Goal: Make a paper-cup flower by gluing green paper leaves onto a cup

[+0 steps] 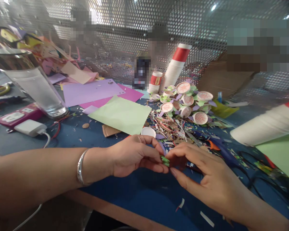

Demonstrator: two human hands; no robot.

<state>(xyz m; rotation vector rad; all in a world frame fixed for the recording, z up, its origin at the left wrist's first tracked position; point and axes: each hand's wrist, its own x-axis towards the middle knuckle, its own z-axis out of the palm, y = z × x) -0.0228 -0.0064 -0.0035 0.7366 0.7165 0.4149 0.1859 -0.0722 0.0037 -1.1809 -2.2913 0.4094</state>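
Observation:
My left hand (139,155), with a silver bangle (80,166) on its wrist, is closed on a small stack of folded green paper (165,161). The green layers stick out past the fingertips. Close against their right end is my right hand (204,170), its thumb and forefinger apart in a curve. Whether its forefinger touches the paper, I cannot tell. Just beyond the hands lie a white paper disc (148,132) and a sheet of light green paper (122,114).
Behind my hands are paper scraps (170,128) and a pile of decorated cup bottoms (188,100). Stacked paper cups (174,69) lean at the back; more cups (267,123) lie right. A glass of water (42,86), a white charger (30,127) and a blue glue gun (221,149) also stand about.

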